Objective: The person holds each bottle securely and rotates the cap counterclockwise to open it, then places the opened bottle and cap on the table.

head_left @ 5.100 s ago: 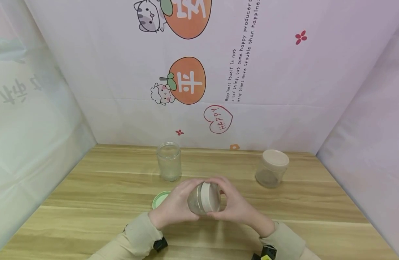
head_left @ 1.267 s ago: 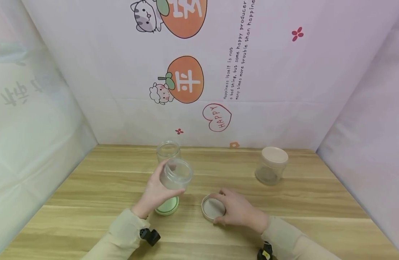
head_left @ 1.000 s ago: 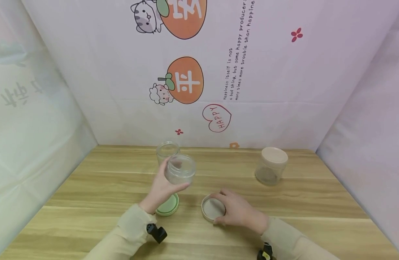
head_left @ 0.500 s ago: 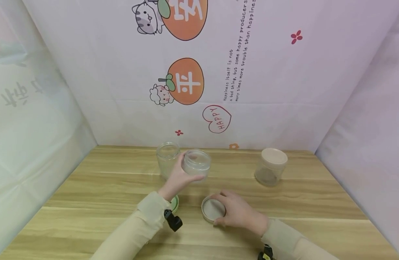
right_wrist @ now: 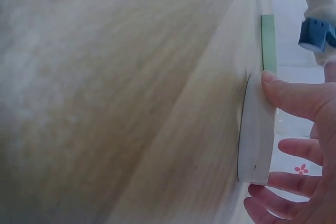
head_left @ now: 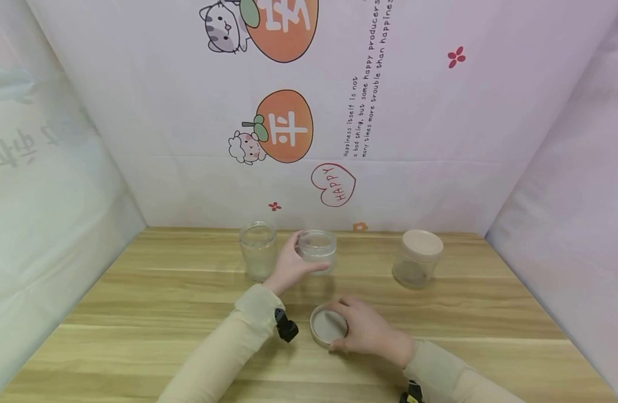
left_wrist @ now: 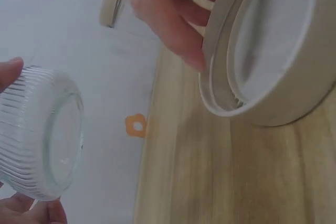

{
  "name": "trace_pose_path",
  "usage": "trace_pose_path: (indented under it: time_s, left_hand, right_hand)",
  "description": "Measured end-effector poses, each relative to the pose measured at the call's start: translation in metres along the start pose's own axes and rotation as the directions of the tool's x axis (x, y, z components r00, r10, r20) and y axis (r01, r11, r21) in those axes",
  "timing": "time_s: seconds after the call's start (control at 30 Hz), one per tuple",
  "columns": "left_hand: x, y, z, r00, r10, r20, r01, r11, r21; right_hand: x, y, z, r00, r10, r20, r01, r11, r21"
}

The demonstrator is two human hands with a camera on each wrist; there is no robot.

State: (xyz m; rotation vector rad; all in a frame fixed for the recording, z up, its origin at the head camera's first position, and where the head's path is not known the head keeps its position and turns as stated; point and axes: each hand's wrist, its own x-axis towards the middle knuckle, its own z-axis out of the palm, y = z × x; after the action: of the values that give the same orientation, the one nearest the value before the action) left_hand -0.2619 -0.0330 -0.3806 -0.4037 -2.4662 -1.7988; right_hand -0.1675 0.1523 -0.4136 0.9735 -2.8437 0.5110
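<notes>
My left hand (head_left: 290, 267) grips a small clear glass jar (head_left: 319, 258) without a lid, upright near the back of the table. In the left wrist view the bottom of this ribbed jar (left_wrist: 55, 137) shows, and it is off the tabletop. My right hand (head_left: 369, 330) holds the edge of a beige lid (head_left: 329, 326) lying inside-up on the wood, thumb on the near side and fingers on the far side. The right wrist view shows the same lid (right_wrist: 257, 135) edge-on between thumb and fingers.
A taller lidless glass jar (head_left: 258, 254) stands left of my left hand. At the right rear is a jar with a beige lid (head_left: 422, 243). A green lid (right_wrist: 269, 43) lies beyond the beige one, hidden by my left arm in the head view. Cloth walls surround the table (head_left: 137, 313).
The beige lid has come off the small jar and lies inside-up under my right hand. My left hand has carried the jar rightward and toward the back, from tilted to upright.
</notes>
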Motion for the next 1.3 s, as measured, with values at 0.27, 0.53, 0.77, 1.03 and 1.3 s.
trace_pose_path:
  time_s: [0.27,0.53,0.77,1.03,1.3]
  left_hand:
    - [0.012,-0.016,0.005,0.999,-0.048,-0.023,0.049,0.998,0.028]
    - [0.019,-0.026,0.014,0.994,-0.073,-0.076,0.077,0.996,0.042]
    - [0.025,-0.038,0.017,0.994,-0.085,-0.074,0.090,0.994,0.057]
    - [0.029,-0.047,0.021,0.996,-0.083,-0.038,0.086,0.993,0.086]
    - [0.030,-0.050,0.025,0.997,-0.076,0.009,0.075,0.994,0.082]
  right_hand:
    - [0.001,-0.001,0.001,1.000,0.009,0.013,-0.009,1.000,-0.003]
    - [-0.002,-0.002,0.000,1.000,0.009,-0.012,-0.009,1.000,0.007]
    - [-0.001,-0.002,-0.001,1.000,0.013,-0.009,-0.013,1.000,0.009]
    - [0.000,-0.002,0.000,1.000,0.024,-0.007,-0.024,1.000,-0.005]
    - [0.000,-0.003,-0.001,1.000,0.031,-0.002,-0.031,1.000,0.000]
